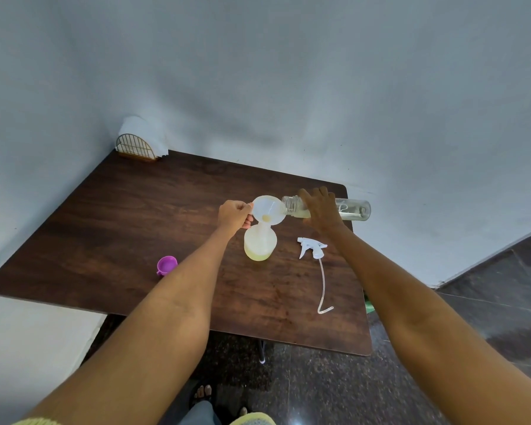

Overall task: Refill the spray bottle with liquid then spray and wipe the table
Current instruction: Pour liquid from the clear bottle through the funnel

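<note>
Head view — right hand (321, 211) round clear ribbed-neck bottle (354, 209); left hand (234, 214) pinching funnel (268, 209).

Premises read as a small eatery or canteen corner: dark wood-grain surface (111, 228) against plain painted wall (288, 87), wire napkin holder (134, 147) stocked with tissues, polished speckled stone floor (334, 391).

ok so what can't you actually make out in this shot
Head view only:
- Middle of the clear bottle: covered by the right hand.
- Funnel handle: wrapped by the left hand.
- Print on the clear bottle: too small.
- Napkin holder contents: too far.
</note>
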